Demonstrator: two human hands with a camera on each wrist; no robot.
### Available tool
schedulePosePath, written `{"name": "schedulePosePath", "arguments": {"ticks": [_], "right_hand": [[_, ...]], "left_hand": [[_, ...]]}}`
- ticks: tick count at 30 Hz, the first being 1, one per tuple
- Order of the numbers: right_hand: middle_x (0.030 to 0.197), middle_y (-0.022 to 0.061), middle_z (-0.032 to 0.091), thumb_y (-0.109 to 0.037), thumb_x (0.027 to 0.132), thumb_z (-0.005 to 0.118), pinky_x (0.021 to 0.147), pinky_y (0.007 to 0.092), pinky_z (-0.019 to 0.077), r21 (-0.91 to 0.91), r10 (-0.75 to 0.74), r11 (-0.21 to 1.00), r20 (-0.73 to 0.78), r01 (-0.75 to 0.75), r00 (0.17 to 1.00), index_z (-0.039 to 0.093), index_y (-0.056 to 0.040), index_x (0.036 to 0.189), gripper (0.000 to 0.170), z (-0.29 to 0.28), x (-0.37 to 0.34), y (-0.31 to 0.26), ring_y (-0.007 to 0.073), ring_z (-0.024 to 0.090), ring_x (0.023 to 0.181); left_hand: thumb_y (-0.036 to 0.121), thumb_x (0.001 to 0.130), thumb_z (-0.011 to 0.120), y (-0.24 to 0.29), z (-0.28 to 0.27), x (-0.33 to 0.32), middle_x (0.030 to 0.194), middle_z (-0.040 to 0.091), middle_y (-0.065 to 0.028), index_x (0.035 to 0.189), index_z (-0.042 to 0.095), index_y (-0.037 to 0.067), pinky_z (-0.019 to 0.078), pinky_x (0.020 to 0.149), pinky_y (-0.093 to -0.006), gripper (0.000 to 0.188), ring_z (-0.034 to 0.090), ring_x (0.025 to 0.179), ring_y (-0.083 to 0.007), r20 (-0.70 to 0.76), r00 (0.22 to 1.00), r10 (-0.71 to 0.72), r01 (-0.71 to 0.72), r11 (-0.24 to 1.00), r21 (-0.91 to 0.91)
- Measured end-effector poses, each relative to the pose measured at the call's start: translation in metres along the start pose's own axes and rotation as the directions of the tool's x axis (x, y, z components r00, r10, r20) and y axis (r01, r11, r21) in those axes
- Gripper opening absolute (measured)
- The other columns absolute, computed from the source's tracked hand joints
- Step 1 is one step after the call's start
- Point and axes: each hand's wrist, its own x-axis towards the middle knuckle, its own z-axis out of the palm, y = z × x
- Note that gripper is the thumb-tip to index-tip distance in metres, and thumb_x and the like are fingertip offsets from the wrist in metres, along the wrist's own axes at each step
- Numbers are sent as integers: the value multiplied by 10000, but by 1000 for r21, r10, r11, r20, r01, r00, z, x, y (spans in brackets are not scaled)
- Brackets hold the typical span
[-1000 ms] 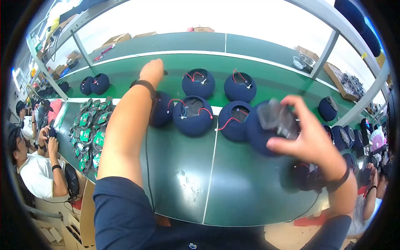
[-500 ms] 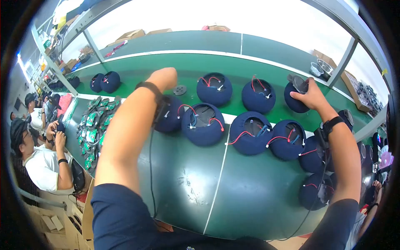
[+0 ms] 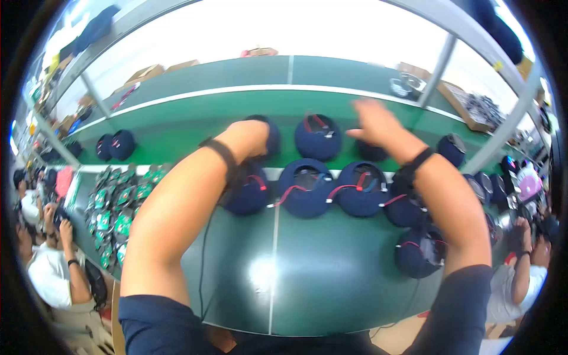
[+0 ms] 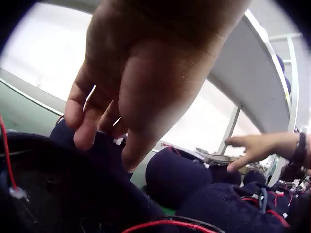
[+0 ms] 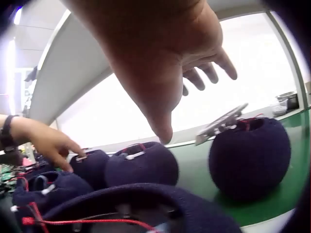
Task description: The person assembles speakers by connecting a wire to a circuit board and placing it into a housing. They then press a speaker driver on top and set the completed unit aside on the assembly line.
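Our right grip (image 3: 376,123), spread apart, had released the ball (image 5: 250,160) and tilted disc (image 5: 221,125), seemingly placed; we couldn't tell whether our left grip (image 3: 251,136) clamped anything.

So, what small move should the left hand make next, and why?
Probably the left hand should draw its thumb and fingers gently onto the navy ball below: they reach over it with no firm grip evident, and the right hand is open and empty.

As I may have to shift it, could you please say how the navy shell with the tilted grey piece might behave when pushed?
The navy shell may roll, given its round sides. Its matte, fabric-like surface probably isn't slippery. The grey piece tilted at its opening could slip loose.
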Motion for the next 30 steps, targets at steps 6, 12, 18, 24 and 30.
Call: {"name": "schedulePosePath", "arguments": {"ticks": [6,12,18,24,30], "right_hand": [[1127,213,725,-355,785,845,898,490,564,236,-225,958,257,164,940,742,-45,1088,446,8,7,-64,380,708,1018],[1336,123,654,-374,623,975,902,541,576,68,143,982,329,-174,934,610,-64,1388,902,39,38,-87,387,573,1284],[1366,180,567,-354,575,996,854,570,599,55,138,986,287,-160,948,640,-51,1349,905,70,56,-85,477,509,1284],[1427,196,514,-294,619,980,904,609,581,191,214,938,333,-288,918,582,-45,1417,926,52,44,-88,518,461,1319],[1463,199,494,-282,648,959,948,595,560,144,158,966,333,-215,930,587,-50,1419,887,58,48,-82,574,420,1341]], "left_hand": [[228,811,741,-29,41,12,1165,654,-214,1110,663,-8,530,964,-480,389,622,1108,-407,-257,951,170,-141,982,128],[163,672,875,-16,29,14,1139,637,-213,1144,617,7,523,947,-480,559,634,1087,-426,-213,967,-140,117,986,-118],[127,630,892,-29,46,29,968,648,-178,985,559,19,507,840,-480,499,635,954,-420,-262,958,-112,80,988,-129],[78,696,806,-50,41,21,885,584,-179,911,454,17,486,815,-432,417,603,864,-383,-391,914,-109,-39,936,-351],[34,733,755,-66,9,-28,988,560,-173,1079,501,1,460,883,-424,430,560,899,-317,-459,886,-67,-130,914,-384]]}}
